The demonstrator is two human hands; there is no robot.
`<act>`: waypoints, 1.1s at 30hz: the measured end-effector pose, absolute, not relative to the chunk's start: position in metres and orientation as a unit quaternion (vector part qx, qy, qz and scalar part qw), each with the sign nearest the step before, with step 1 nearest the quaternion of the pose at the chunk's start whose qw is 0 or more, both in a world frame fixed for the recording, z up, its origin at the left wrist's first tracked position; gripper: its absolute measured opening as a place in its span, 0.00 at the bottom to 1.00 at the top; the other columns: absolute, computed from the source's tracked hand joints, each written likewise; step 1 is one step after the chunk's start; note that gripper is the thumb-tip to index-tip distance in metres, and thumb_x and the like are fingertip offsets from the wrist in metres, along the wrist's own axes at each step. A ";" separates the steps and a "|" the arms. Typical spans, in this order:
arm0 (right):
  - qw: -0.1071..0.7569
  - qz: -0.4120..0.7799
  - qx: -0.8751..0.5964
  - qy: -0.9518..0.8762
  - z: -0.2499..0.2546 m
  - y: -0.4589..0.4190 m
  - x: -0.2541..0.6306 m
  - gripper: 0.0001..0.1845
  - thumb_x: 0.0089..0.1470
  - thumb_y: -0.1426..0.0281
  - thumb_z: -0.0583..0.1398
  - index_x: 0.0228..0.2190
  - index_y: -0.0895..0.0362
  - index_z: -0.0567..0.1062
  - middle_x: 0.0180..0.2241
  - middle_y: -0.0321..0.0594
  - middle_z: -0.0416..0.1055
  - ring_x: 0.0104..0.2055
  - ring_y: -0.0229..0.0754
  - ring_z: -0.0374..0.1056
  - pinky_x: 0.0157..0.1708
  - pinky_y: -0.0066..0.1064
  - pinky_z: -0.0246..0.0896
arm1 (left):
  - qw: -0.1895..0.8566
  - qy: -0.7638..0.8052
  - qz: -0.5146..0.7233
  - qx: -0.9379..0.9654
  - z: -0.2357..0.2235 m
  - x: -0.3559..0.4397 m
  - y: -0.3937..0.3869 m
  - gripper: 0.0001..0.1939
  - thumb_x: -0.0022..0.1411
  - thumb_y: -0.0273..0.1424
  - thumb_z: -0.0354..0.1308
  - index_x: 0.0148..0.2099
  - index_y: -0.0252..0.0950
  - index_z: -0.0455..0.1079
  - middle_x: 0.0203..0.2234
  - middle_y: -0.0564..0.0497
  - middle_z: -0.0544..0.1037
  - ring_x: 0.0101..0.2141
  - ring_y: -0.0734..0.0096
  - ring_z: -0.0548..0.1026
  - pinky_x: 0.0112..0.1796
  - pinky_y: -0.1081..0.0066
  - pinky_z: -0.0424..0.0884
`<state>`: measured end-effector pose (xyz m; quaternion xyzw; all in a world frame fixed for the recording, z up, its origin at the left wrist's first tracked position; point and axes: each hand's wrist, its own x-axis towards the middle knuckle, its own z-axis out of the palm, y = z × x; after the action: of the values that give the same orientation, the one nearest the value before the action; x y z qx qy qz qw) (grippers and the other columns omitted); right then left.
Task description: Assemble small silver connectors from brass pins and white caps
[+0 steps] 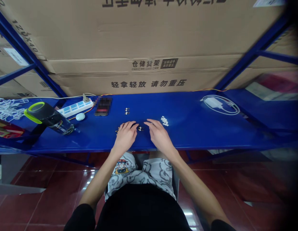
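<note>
My left hand [126, 134] rests low over the blue shelf, its fingers loosely curved and slightly apart, with nothing visible in them. Just beyond its thumb lie small parts [140, 128] with white bodies and dark, brassy ends; their exact kind is too small to make out. More brassy pieces [117, 131] are partly hidden by the left hand's outer side. My right hand [159, 134] faces it from the other side, thumb and fingers apart and holding nothing visible. Small white pieces [164, 121] form a pile just past the right hand. Two similar small parts [127, 111] sit farther back, side by side.
On the left are a dark bottle [52, 118] with a lime-green loop, a white power strip [75, 108], a pale rounded object [80, 116] and a blurred-out dark device [103, 106]. A charger with coiled white cable [218, 104] lies right. Cardboard boxes [144, 38] stand behind.
</note>
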<state>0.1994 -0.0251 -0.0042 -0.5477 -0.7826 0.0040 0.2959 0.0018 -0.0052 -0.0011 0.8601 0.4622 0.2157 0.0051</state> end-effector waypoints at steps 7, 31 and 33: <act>0.232 -0.104 -0.602 -0.757 -0.004 -0.028 0.199 0.21 0.66 0.75 0.50 0.52 0.60 0.78 0.55 0.52 0.76 0.55 0.57 0.69 0.52 0.49 0.62 | 0.008 0.462 0.220 0.859 -0.002 0.002 -0.006 0.19 0.74 0.26 0.48 0.61 0.38 0.72 0.59 0.45 0.74 0.59 0.55 0.70 0.59 0.54 0.65; 0.236 -0.073 -0.603 -0.758 -0.009 -0.020 0.204 0.23 0.64 0.79 0.50 0.52 0.66 0.79 0.49 0.54 0.78 0.51 0.56 0.71 0.54 0.45 0.68 | 0.146 0.599 0.236 0.751 0.033 -0.074 0.012 0.07 0.69 0.34 0.60 0.44 0.46 0.81 0.40 0.54 0.82 0.39 0.65 0.79 0.37 0.70 0.69; 0.242 -0.073 -0.603 -0.756 -0.010 -0.019 0.204 0.23 0.64 0.79 0.49 0.52 0.65 0.79 0.49 0.55 0.78 0.52 0.55 0.71 0.54 0.45 0.68 | 0.146 0.597 0.235 0.753 0.032 -0.073 0.013 0.06 0.68 0.33 0.62 0.41 0.45 0.81 0.40 0.54 0.82 0.39 0.65 0.79 0.37 0.70 0.69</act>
<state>0.2043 -0.0193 -0.0100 -0.6031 -0.7565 -0.0729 0.2422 -0.0727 0.0129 0.0318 0.7532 0.5967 0.2349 0.1464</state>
